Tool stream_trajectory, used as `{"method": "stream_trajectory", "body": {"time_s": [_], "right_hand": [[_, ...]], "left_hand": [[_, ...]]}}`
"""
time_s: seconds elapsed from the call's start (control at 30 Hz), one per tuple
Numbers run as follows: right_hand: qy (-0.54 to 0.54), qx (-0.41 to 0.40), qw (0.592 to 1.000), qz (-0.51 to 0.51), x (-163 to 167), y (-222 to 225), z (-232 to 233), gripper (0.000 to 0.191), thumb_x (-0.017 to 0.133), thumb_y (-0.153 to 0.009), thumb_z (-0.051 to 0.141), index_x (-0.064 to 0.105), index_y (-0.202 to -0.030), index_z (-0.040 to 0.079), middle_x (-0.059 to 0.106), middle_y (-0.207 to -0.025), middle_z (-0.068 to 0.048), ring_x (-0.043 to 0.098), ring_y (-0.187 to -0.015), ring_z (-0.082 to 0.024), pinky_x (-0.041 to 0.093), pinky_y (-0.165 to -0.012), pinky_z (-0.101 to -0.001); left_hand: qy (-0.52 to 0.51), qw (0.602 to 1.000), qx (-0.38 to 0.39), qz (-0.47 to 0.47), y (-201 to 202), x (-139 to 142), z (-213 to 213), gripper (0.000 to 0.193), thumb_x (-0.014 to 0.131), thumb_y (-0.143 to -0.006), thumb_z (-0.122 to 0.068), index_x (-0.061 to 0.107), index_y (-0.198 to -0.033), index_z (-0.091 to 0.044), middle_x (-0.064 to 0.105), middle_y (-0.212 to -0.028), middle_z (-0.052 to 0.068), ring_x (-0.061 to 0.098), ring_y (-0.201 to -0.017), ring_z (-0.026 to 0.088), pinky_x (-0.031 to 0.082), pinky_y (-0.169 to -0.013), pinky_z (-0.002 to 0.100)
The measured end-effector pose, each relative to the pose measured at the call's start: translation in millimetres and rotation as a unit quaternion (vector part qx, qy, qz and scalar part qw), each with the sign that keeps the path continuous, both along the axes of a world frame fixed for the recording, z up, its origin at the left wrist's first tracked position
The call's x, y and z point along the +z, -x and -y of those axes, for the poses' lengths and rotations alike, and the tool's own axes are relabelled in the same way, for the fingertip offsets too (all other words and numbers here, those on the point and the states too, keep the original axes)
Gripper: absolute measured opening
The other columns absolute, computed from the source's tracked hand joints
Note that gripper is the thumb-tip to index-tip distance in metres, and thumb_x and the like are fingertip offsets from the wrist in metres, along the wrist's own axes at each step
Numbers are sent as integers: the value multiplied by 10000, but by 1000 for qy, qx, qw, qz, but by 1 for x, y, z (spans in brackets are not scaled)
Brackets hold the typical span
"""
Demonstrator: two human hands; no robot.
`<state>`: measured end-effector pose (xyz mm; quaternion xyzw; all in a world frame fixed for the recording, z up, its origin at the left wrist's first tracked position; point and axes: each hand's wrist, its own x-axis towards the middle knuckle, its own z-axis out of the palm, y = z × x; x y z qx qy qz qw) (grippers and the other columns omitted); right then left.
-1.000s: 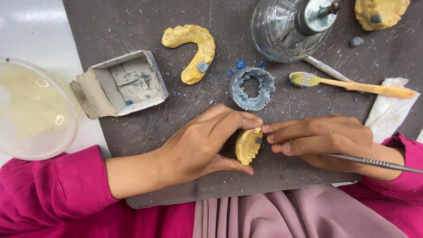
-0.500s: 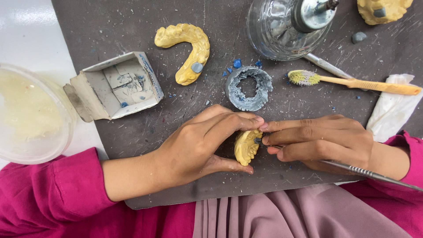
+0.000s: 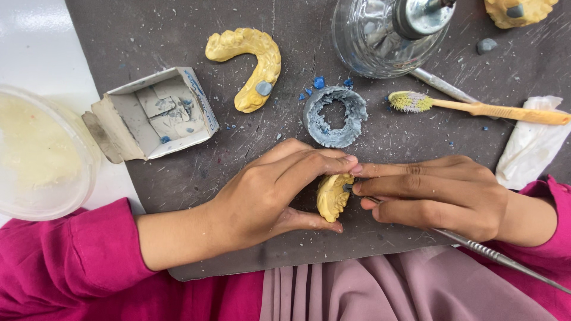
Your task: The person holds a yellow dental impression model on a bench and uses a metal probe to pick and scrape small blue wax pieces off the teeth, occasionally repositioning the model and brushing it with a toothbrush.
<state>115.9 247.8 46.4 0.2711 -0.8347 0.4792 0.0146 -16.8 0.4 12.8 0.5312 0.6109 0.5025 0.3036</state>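
A: What are the hands doing?

B: The left hand (image 3: 262,199) is clamped on a small yellow dental cast (image 3: 332,197), standing it on edge on the dark mat (image 3: 178,41). The right hand (image 3: 434,193) grips a slim metal carving tool (image 3: 476,246), tip at the cast.

A: So trimming is under way?

B: Seems so; fine, steady scraping suits it. Just beyond the cast lies a grey ring (image 3: 335,116), farther off a yellow arch cast (image 3: 250,62).

Only real package here is a small open cardboard box (image 3: 153,114), sitting left of the grey ring mould (image 3: 335,116) on the dark mat. It's squarish, white outside with blue edging, grey and dusty inside, flaps folded open.
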Motion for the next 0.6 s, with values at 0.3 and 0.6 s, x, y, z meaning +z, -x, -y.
{"method": "stream_trajectory", "body": {"time_s": [0.3,0.6], "right_hand": [[-13,5,999,-34,2,2,1,186,626,-941,117,640,-1051,-33,713,-1066,-267,732,-1085,-401,652,-762,-396],[-26,8,999,-46,4,4,2,186,625,-937,121,650,-1034,-35,718,-1032,-250,733,-1074,-413,651,-748,-407]], "left_hand": [[-2,1000,1,6,-1,1,-1,708,892,-796,-323,585,-1371,-46,659,-1403,59,662,-1242,244,549,-1086,361],[1,1000,-1,6,0,1,-1,697,891,-796,-318,585,-1361,-49,658,-1407,54,659,-1246,240,550,-1084,359]]}}
